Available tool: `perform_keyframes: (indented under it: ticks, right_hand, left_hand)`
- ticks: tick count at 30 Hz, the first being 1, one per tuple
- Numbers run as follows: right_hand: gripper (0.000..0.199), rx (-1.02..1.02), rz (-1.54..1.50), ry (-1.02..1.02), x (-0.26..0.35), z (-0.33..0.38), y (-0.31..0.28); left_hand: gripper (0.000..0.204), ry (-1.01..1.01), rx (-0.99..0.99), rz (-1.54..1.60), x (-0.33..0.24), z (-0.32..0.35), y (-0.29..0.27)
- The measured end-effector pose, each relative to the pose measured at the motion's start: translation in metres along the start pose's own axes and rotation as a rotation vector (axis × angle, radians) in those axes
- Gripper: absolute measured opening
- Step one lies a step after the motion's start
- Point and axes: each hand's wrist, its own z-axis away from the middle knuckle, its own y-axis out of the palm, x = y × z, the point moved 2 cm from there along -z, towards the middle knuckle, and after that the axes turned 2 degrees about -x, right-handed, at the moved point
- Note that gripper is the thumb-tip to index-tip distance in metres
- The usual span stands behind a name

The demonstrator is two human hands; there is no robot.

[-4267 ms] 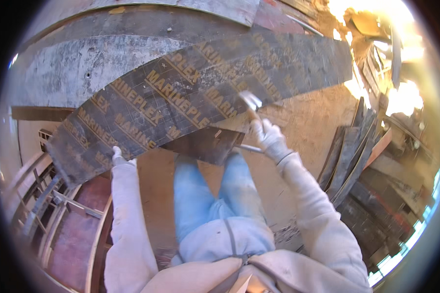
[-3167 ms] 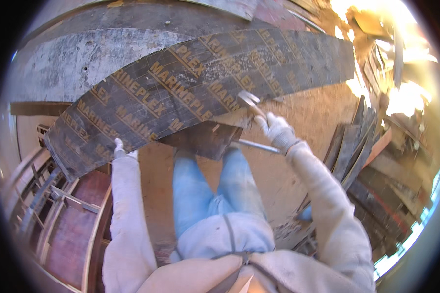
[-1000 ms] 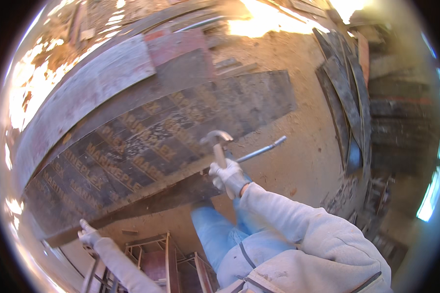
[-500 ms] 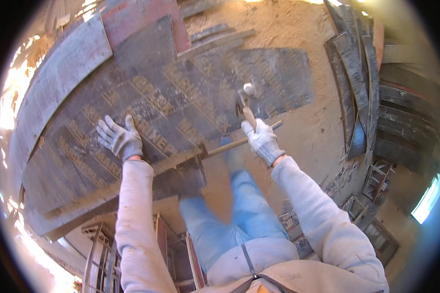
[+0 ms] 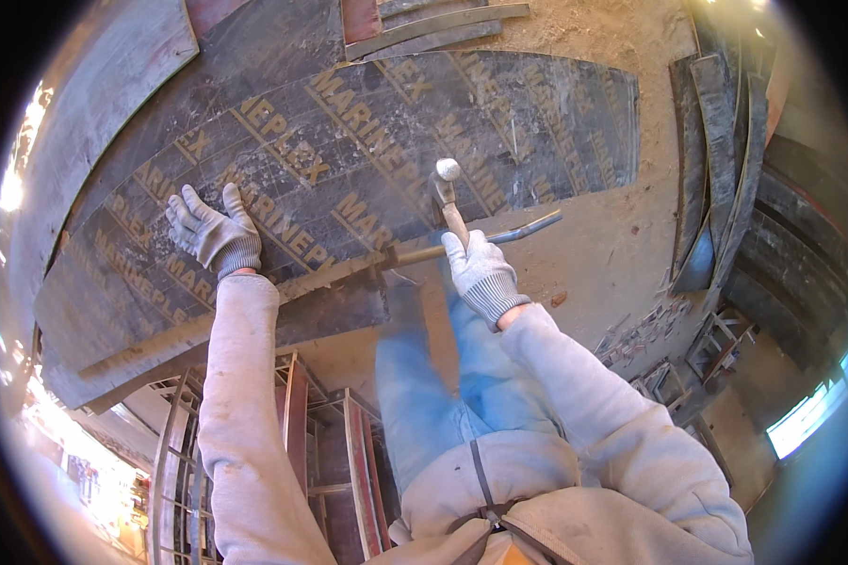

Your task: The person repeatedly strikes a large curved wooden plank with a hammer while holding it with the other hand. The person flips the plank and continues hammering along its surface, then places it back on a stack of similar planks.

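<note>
A large dark plywood panel [image 5: 349, 151] with yellow printing and a curved far edge lies in front of me. My left hand [image 5: 217, 231], in a grey-white knit glove, rests on its face with the fingers spread. On the other side, my gloved right hand [image 5: 485, 276] is wrapped round the handle of a hammer [image 5: 449, 202]. The hammer's pale rounded head is over the panel's near right part. A long metal bar [image 5: 528, 226] passes beneath the right hand, along the panel's near edge; I cannot tell whether the hand touches it.
Another grey curved board [image 5: 122, 104] lies at the far left. Narrow curved strips [image 5: 716, 141] are stacked at the right. Below the panel, near my legs, stand metal and red-edged frames [image 5: 353, 461]. Sandy ground [image 5: 594, 38] with debris shows beyond and to the right.
The view has shifted, so the panel sits higher in it. My right hand with the hammer has moved left relative to the panel. The left hand stays on about the same spot.
</note>
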Motion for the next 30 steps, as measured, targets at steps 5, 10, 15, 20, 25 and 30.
perform_keyframes:
  ticks: [5, 10, 15, 20, 25, 30]
  right_hand:
    - [0.047, -0.182, -0.283, 0.118, -0.04, -0.009, 0.076]
    - [0.047, -0.415, -0.435, 0.093, -0.058, -0.016, 0.135]
    - [0.044, -0.34, -0.445, 0.088, -0.066, -0.013, 0.137]
    - [0.046, -0.6, -0.441, 0.039, -0.053, -0.018, 0.157]
    - [0.056, -0.225, -0.654, 0.05, -0.063, 0.0, 0.133]
    - [0.059, -0.422, -0.707, -0.457, -0.074, 0.05, 0.03]
  left_hand:
    - [0.081, 0.044, -0.051, 0.026, 0.0, -0.001, 0.002]
    - [0.08, 0.092, -0.079, 0.04, 0.003, -0.003, 0.004]
    - [0.081, 0.095, -0.111, 0.033, 0.002, -0.003, 0.003]
    - [0.079, 0.076, -0.131, -0.008, 0.001, -0.003, 0.005]
    - [0.078, 0.038, -0.064, 0.012, 0.005, -0.003, 0.011]
    - [0.079, 0.04, -0.104, 0.01, 0.006, -0.005, 0.016]
